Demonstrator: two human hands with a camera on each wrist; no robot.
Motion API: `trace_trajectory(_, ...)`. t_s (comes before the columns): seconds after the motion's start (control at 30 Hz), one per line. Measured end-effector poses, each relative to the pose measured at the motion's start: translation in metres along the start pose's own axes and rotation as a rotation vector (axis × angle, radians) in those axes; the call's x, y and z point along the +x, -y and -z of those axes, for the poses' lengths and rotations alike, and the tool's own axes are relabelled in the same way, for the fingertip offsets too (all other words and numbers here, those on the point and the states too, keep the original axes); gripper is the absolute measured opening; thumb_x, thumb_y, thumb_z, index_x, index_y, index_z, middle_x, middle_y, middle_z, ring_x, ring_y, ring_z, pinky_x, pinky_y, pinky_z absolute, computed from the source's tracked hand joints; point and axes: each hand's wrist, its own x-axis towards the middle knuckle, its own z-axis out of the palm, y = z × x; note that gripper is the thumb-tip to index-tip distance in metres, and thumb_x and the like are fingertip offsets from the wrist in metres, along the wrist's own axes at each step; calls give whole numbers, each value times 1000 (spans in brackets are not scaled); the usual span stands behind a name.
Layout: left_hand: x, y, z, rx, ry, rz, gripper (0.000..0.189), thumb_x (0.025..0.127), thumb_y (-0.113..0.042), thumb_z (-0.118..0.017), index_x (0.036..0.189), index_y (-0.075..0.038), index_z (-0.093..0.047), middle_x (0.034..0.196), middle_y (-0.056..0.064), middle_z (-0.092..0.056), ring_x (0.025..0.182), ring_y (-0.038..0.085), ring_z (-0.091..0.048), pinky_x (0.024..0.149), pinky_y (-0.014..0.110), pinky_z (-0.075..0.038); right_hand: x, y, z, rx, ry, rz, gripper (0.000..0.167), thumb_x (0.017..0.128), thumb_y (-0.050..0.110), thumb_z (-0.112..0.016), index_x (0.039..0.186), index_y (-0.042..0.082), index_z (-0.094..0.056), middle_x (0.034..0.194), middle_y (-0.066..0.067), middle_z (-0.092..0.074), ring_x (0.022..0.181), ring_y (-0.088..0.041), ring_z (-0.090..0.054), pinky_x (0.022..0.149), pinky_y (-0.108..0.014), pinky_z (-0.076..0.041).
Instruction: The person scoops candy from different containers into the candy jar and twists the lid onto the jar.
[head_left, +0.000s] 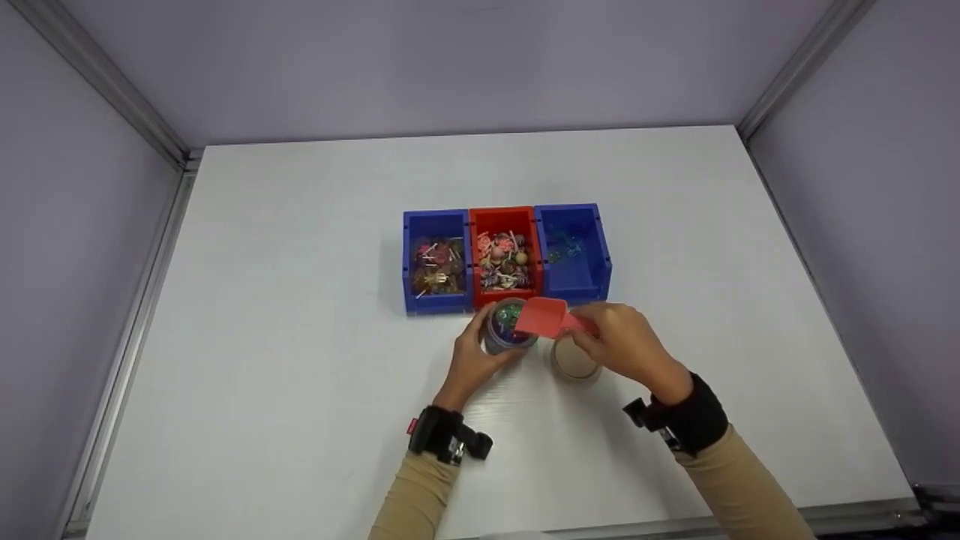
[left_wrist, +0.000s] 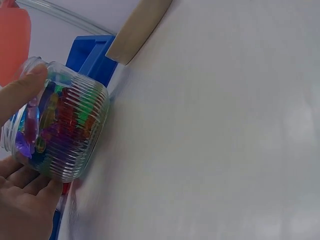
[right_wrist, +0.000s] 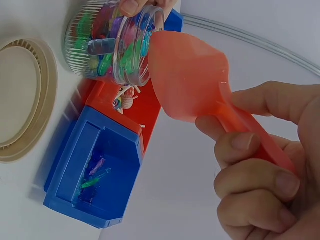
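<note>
My left hand [head_left: 471,358] grips a clear ribbed jar [left_wrist: 80,117] round its side, thumb near the rim. Colourful translucent pieces fill much of the jar. In my right hand [head_left: 628,341] is a coral-red plastic scoop [right_wrist: 187,75], held by its handle with the fingers wrapped round it. The scoop's blade overlaps the jar's mouth in the head view and stands right at the rim in the right wrist view. Beneath the right hand, a round beige lid [head_left: 574,360] lies on the table beside the jar.
Three joined bins stand just beyond the jar. The left blue bin [head_left: 437,303] and the middle red bin [head_left: 501,217] hold lollipop-like pieces. A few translucent pieces lie in the right blue bin [head_left: 574,279]. Pale walls enclose the white table [head_left: 300,390].
</note>
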Motion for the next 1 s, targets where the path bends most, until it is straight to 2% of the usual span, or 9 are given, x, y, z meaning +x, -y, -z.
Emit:
trace_trajectory(0.13,0,-1,0,5,5,13,85,73,-16,-84,143,1,-40,147,23,-46,140,36,-42,116,42,-38,0,-2,5,23,-20,-43,20,85,10,-69,100,-4,-71,77,-14,-70,61,-15,-50,55,-26,-41)
trace_trajectory(0.2,0,-2,1,-3,12,24,86,72,-16,-85,144,1,-40,148,23,-44,141,36,-41,117,41,-37,1,-5,8,32,-45,-71,20,85,7,-68,100,-5,-71,68,-10,-61,58,-13,-40,53,-23,-31)
trace_trajectory(0.3,0,-2,1,-9,20,37,88,72,-16,-85,145,0,-39,149,22,-43,142,36,-39,117,41,-36,2,-10,11,35,-90,-108,18,85,4,-66,99,-6,-71,61,-7,-50,56,-12,-34,52,-22,-25)
trace_trajectory(0.57,0,0,1,-7,32,76,91,71,-21,-86,146,-3,-37,151,20,-41,143,34,-37,118,41,-35,8,-28,7,52,-160,-198,19,86,5,-65,96,-11,-69,70,-19,-68,55,-15,-44,52,-23,-33)
trace_trajectory(0.83,0,-2,2,-1,31,55,90,71,-19,-86,145,-1,-38,151,22,-41,143,35,-37,118,41,-35,23,-42,-7,42,-245,-262,20,85,5,-63,90,-13,-69,69,-23,-69,55,-22,-55,50,-27,-39)
trace_trajectory(1.0,-1,-3,2,-15,35,64,90,72,-19,-85,146,-1,-37,151,21,-41,143,35,-37,119,42,-34,36,-46,-17,47,-245,-355,18,83,7,-61,80,-9,-68,62,-15,-61,56,-20,-48,49,-25,-32)
